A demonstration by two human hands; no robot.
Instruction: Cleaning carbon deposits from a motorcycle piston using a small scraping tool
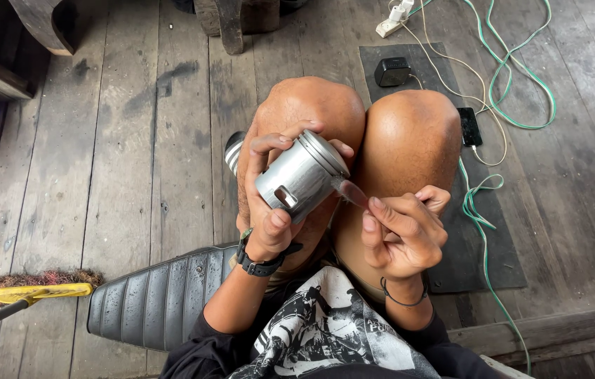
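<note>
My left hand (267,203) grips a silver metal piston (302,175), held tilted above my knees, its crown pointing up and right. My right hand (401,231) pinches a small thin reddish-brown strip (353,191) whose tip touches the piston's side near the crown. A black watch sits on my left wrist, a thin black band on my right. I sit on a black ribbed seat cushion (161,298).
Wooden plank floor all around. A yellow-handled brush (34,289) lies at the lower left. A dark mat (483,245) on the right carries a black charger box (391,71), a phone (470,126) and green and white cables (515,84). Purple bag at far left.
</note>
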